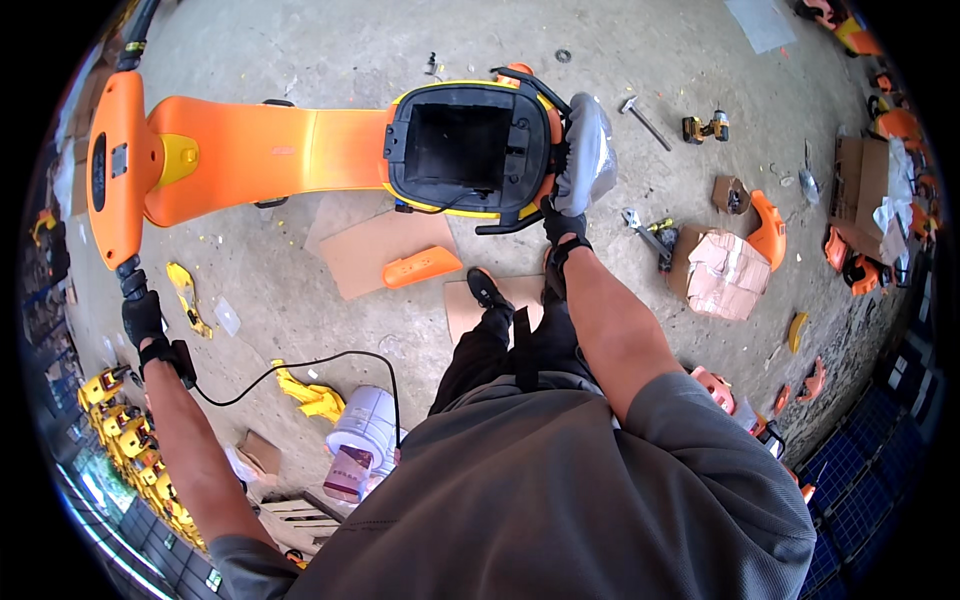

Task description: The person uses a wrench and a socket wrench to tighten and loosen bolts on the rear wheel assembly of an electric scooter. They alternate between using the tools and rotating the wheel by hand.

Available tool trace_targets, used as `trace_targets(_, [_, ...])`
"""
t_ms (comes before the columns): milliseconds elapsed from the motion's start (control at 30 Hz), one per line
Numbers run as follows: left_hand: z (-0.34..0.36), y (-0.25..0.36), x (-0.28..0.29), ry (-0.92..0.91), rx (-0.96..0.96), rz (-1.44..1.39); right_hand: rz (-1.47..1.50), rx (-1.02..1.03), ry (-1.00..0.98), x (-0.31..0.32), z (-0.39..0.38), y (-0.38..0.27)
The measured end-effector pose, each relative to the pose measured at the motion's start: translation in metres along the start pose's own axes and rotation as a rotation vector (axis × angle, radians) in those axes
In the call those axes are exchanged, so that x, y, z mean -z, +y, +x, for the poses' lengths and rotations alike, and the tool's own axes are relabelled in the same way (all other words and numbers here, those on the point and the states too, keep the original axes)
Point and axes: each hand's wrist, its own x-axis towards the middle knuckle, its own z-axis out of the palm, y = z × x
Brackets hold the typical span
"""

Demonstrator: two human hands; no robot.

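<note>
One scooter (pixel 345 150) w/ prob. deck label (pixel 283 151)

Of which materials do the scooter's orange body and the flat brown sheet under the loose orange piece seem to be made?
Orange body: probably moulded plastic with a smooth, slightly glossy finish, given its even colour and soft highlights.
Flat brown sheet: likely matte cardboard, since it looks thin, plain tan and straight-edged.

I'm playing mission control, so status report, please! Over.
Left hand: around handlebar grip. Right hand: by the grey wrapped piece, grip unclear. Orange scooter: rear compartment open. On floor alongside: cardboard, orange panel.
</note>
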Motion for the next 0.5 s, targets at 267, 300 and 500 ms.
trace_targets(267, [-0.017,0.031,0.007,0.028,0.006,-0.129,-0.011,0.12,0.1,-0.001,0.014,0.014])
trace_targets(300, [-0.017,0.031,0.007,0.026,0.01,-0.135,-0.003,0.153,0.11,0.0,0.012,0.013])
trace_targets(500, [-0.021,0.02,0.017,-0.007,0.03,-0.134,-0.018,0.1,0.081,-0.01,0.004,0.014])
